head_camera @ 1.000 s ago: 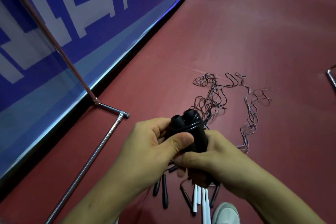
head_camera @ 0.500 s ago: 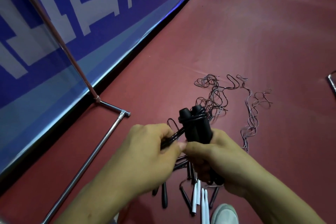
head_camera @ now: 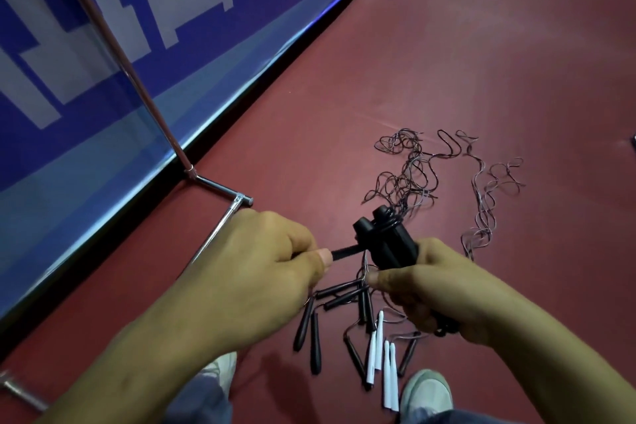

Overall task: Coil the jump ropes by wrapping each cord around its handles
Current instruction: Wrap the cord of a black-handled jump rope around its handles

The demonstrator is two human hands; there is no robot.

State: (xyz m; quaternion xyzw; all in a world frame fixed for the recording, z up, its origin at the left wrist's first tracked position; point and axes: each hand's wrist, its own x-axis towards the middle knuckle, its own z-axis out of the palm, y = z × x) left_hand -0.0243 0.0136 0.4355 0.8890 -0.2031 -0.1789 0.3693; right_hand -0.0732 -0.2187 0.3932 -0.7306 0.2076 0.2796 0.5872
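Observation:
My right hand (head_camera: 426, 289) grips a pair of black jump rope handles (head_camera: 385, 237) held together, tops pointing up and away, with cord wound round their upper part. My left hand (head_camera: 268, 262) pinches a black bundle of cord (head_camera: 344, 250) that stretches taut leftward from the handles. On the red floor beyond lies a tangle of thin loose cords (head_camera: 413, 172). Below my hands lie several black handles (head_camera: 340, 293) and several white handles (head_camera: 378, 341).
A blue and white banner (head_camera: 103, 45) runs along the left, held by a chrome stand (head_camera: 213, 234) with a slanted pole and floor bars. My two shoes (head_camera: 426, 392) show at the bottom edge. Red floor (head_camera: 481, 45) stretches away to the right.
My left hand has let go of the handles and pulled a cord bundle out to the left. The handles have tilted and shifted right in my right hand.

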